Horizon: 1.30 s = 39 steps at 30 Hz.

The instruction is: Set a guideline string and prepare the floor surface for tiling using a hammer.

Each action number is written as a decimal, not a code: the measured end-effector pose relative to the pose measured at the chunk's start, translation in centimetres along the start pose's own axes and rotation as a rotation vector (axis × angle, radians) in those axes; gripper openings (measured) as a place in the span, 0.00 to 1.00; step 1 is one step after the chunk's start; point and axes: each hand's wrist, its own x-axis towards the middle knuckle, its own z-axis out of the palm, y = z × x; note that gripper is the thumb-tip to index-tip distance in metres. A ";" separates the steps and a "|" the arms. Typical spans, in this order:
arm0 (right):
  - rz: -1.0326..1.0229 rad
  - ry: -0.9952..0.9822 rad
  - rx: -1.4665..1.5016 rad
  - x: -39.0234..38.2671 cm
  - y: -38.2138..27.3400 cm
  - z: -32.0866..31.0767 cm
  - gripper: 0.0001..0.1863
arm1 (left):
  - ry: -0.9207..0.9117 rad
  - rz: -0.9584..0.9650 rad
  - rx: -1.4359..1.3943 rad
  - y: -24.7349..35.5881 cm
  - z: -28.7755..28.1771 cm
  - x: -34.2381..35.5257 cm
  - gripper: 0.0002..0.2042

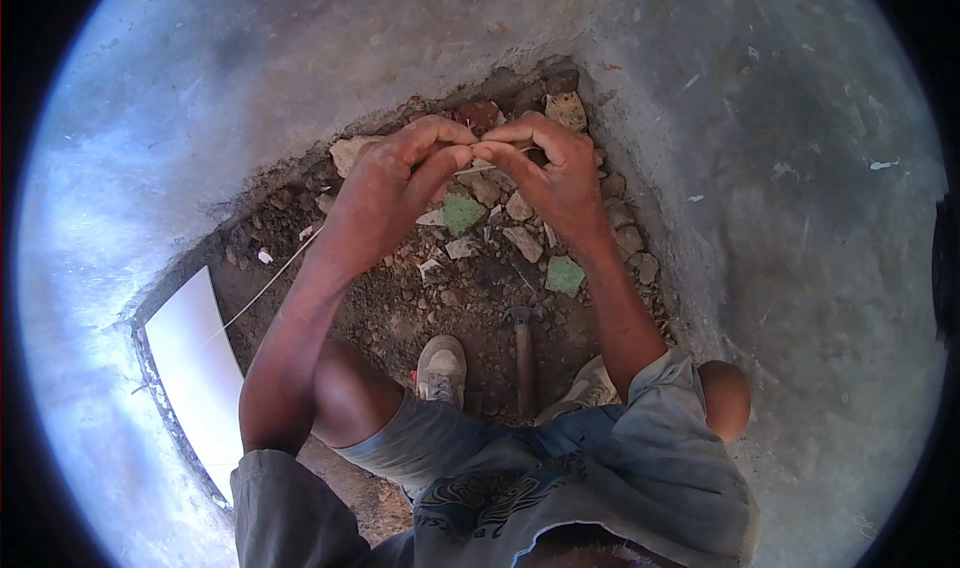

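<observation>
My left hand (395,178) and my right hand (556,173) meet at the fingertips above the rubble, thumbs and forefingers pinched together. Between them is a thin pale cord (478,169), of which a short stretch shows just under the fingers; whether it is string or wire I cannot tell. A similar thin line runs down behind my left forearm toward the white sheet (190,368) at the left. My fingers hide the spot where they grip. Below my hands, a hammer (524,358) stands or lies between my shoes, its head toward the far side.
Smooth grey walls (790,198) meet in a corner around the dirt floor (400,318). Stones, broken rubble and two green pieces (463,214) lie there. My left shoe (442,370) and right shoe (585,388) rest on either side of the hammer.
</observation>
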 end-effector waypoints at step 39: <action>0.320 -0.055 0.406 0.7 1.4 -1.3 0.14 | -0.081 -0.373 -1.170 -2.2 1.9 0.9 0.16</action>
